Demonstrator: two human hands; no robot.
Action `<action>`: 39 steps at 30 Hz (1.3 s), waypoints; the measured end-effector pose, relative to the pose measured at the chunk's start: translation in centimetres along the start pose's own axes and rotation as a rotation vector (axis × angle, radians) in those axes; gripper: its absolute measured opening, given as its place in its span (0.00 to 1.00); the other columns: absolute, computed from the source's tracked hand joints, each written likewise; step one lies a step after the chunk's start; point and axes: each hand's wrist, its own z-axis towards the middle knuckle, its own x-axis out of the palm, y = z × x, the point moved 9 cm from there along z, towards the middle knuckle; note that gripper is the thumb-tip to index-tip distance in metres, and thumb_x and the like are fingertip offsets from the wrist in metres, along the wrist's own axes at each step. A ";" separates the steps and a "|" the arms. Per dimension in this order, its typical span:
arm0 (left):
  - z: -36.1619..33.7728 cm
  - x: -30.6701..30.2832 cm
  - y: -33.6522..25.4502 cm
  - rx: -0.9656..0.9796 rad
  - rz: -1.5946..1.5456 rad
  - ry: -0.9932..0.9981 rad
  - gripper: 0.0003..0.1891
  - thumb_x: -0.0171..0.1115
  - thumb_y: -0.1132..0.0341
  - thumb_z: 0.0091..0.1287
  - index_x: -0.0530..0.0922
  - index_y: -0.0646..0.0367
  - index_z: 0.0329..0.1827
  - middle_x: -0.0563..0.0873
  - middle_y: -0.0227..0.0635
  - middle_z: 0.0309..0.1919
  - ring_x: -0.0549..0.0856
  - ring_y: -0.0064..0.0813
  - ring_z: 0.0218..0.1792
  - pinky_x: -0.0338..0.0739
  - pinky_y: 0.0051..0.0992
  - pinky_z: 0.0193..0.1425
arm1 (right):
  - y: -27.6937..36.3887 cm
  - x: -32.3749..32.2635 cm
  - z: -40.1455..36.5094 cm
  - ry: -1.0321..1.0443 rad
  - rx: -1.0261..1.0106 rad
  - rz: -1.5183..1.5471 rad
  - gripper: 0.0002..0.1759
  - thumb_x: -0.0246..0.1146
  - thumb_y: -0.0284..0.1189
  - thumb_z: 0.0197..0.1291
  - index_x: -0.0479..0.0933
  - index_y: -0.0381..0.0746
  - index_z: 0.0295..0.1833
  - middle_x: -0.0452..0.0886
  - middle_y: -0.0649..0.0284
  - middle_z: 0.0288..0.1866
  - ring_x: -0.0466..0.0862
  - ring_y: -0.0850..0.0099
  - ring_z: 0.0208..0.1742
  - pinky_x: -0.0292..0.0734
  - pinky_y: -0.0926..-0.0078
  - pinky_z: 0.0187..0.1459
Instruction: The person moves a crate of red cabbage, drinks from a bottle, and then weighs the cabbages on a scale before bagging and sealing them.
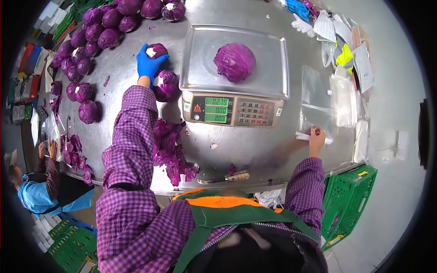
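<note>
My left hand (149,63), in a blue glove, is closed round a red cabbage (158,49) just left of the scale. Below it another red cabbage (166,86) lies against the scale's side. A larger red cabbage (235,62) rests on the steel pan of the digital scale (191,50), whose top display seems to read 0.279. On the right, my bare right hand (317,137) has its fingers pinched at the lower edge of a clear plastic bag (316,98) lying on the table.
Many red cabbages (109,38) crowd the back left of the steel table (218,148). Trimmed leaves (168,150) and a knife (225,178) lie near the front edge. More bags (344,98) are stacked right. A green crate (348,200) stands below; another person (41,191) is at left.
</note>
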 end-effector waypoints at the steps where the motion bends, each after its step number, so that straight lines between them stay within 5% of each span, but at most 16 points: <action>1: -0.7 -0.9 1.0 -0.084 -0.009 -0.080 0.50 0.82 0.51 0.37 0.68 0.65 0.64 0.77 0.49 0.56 0.79 0.41 0.55 0.74 0.36 0.61 | -0.5 0.4 -0.1 0.040 0.018 -0.085 0.14 0.65 0.34 0.57 0.79 0.34 0.43 0.81 0.56 0.39 0.80 0.64 0.38 0.75 0.68 0.43; 3: -0.9 0.0 4.8 -0.230 -0.550 -0.080 0.46 0.81 0.54 0.40 0.70 0.63 0.62 0.78 0.44 0.55 0.81 0.37 0.52 0.76 0.32 0.58 | -1.0 0.9 0.5 0.080 0.035 -0.165 0.14 0.65 0.35 0.55 0.79 0.35 0.41 0.81 0.55 0.39 0.80 0.61 0.38 0.75 0.65 0.43; 4: -2.4 0.7 5.3 -0.376 -0.783 0.107 0.39 0.78 0.56 0.46 0.70 0.61 0.61 0.79 0.39 0.52 0.81 0.33 0.49 0.76 0.28 0.55 | -1.4 1.3 1.0 0.123 0.053 -0.159 0.13 0.66 0.34 0.55 0.79 0.36 0.40 0.80 0.55 0.39 0.79 0.61 0.39 0.74 0.65 0.44; 7: -7.4 -1.8 6.7 -0.579 -1.209 -0.034 0.40 0.63 0.41 0.57 0.65 0.57 0.67 0.74 0.42 0.62 0.78 0.41 0.57 0.76 0.39 0.57 | -1.3 1.0 0.7 0.127 0.031 -0.047 0.11 0.65 0.34 0.54 0.79 0.37 0.38 0.78 0.55 0.40 0.79 0.60 0.41 0.74 0.65 0.45; 9: -10.4 -2.8 3.7 -0.568 -1.682 0.223 0.46 0.63 0.36 0.54 0.60 0.54 0.71 0.66 0.43 0.68 0.71 0.45 0.64 0.74 0.41 0.60 | -0.9 0.1 -0.2 0.087 -0.007 0.060 0.11 0.65 0.33 0.54 0.79 0.37 0.38 0.78 0.54 0.40 0.78 0.60 0.42 0.73 0.65 0.46; 11: -13.1 -4.9 2.4 -0.551 -1.798 0.209 0.50 0.66 0.36 0.51 0.58 0.54 0.72 0.64 0.46 0.69 0.69 0.48 0.65 0.74 0.41 0.61 | 1.1 0.2 -1.1 0.065 -0.249 -0.095 0.11 0.64 0.33 0.57 0.79 0.36 0.38 0.78 0.56 0.40 0.78 0.61 0.44 0.73 0.65 0.47; 13: -15.3 -6.7 0.2 -0.433 -2.075 0.326 0.52 0.68 0.35 0.48 0.58 0.54 0.72 0.64 0.48 0.69 0.67 0.48 0.67 0.73 0.44 0.62 | 0.1 0.4 -0.6 0.085 -0.212 -0.086 0.11 0.63 0.33 0.58 0.79 0.36 0.38 0.78 0.56 0.39 0.79 0.61 0.43 0.73 0.66 0.47; 17: -17.4 -8.4 -0.7 -0.489 -1.803 0.144 0.50 0.66 0.37 0.52 0.56 0.54 0.72 0.62 0.48 0.70 0.66 0.47 0.68 0.65 0.50 0.68 | -3.1 -1.4 0.2 0.133 0.025 0.128 0.11 0.60 0.33 0.61 0.79 0.35 0.41 0.82 0.56 0.38 0.82 0.64 0.42 0.74 0.68 0.47; 19: -18.5 -8.7 -3.3 -0.496 -1.748 0.181 0.45 0.62 0.40 0.57 0.56 0.55 0.72 0.63 0.48 0.69 0.66 0.48 0.67 0.62 0.52 0.70 | -1.5 -2.2 1.2 0.130 -0.051 0.181 0.12 0.60 0.33 0.62 0.79 0.34 0.42 0.83 0.55 0.39 0.83 0.65 0.41 0.75 0.69 0.46; 21: -19.4 -5.9 -6.3 -0.497 -1.470 0.429 0.42 0.59 0.41 0.61 0.57 0.56 0.72 0.65 0.47 0.68 0.67 0.48 0.67 0.62 0.53 0.70 | -1.3 -3.8 1.4 0.112 -0.133 0.234 0.13 0.59 0.33 0.63 0.79 0.34 0.43 0.84 0.54 0.40 0.84 0.64 0.40 0.75 0.70 0.45; 23: -20.1 -3.3 -14.5 -0.209 -1.188 0.592 0.37 0.65 0.51 0.61 0.62 0.58 0.69 0.68 0.43 0.66 0.72 0.41 0.64 0.68 0.39 0.68 | -0.3 -4.2 1.9 0.138 -0.147 0.246 0.13 0.58 0.32 0.62 0.79 0.33 0.43 0.84 0.54 0.38 0.84 0.64 0.39 0.75 0.71 0.44; 26: -22.7 0.8 -28.3 0.289 -0.724 0.619 0.42 0.75 0.58 0.49 0.65 0.58 0.68 0.71 0.41 0.64 0.75 0.39 0.61 0.68 0.35 0.68 | 1.1 -5.6 2.5 0.230 -0.106 0.298 0.12 0.58 0.31 0.62 0.79 0.33 0.42 0.84 0.55 0.34 0.84 0.65 0.37 0.75 0.72 0.42; 30: -22.0 8.9 -33.7 0.594 -0.308 0.481 0.50 0.80 0.55 0.40 0.64 0.56 0.69 0.69 0.48 0.64 0.73 0.46 0.61 0.68 0.39 0.65 | 4.7 -10.1 1.8 0.343 -0.078 0.364 0.11 0.58 0.30 0.62 0.79 0.33 0.41 0.84 0.56 0.33 0.83 0.68 0.35 0.74 0.73 0.39; 35: -28.3 9.5 -40.0 0.910 0.196 0.233 0.52 0.79 0.55 0.40 0.61 0.46 0.71 0.60 0.50 0.71 0.65 0.56 0.67 0.61 0.47 0.69 | 8.5 -14.2 -1.5 0.704 -0.086 0.349 0.09 0.59 0.28 0.61 0.79 0.32 0.42 0.82 0.61 0.31 0.81 0.73 0.34 0.73 0.75 0.38; 37: -35.5 10.9 -43.3 1.251 0.008 0.491 0.48 0.77 0.54 0.44 0.62 0.46 0.71 0.65 0.48 0.68 0.69 0.49 0.66 0.59 0.49 0.70 | 10.5 -15.9 -2.5 0.751 -0.090 0.356 0.10 0.59 0.27 0.61 0.79 0.33 0.43 0.82 0.62 0.31 0.81 0.73 0.35 0.74 0.75 0.39; 39: -38.7 13.5 -42.2 1.135 -0.106 0.778 0.30 0.70 0.60 0.56 0.73 0.52 0.63 0.80 0.44 0.56 0.81 0.37 0.55 0.71 0.41 0.62 | 11.7 -16.5 -3.6 0.811 -0.121 0.359 0.10 0.60 0.27 0.60 0.79 0.33 0.44 0.82 0.62 0.32 0.81 0.73 0.36 0.74 0.75 0.40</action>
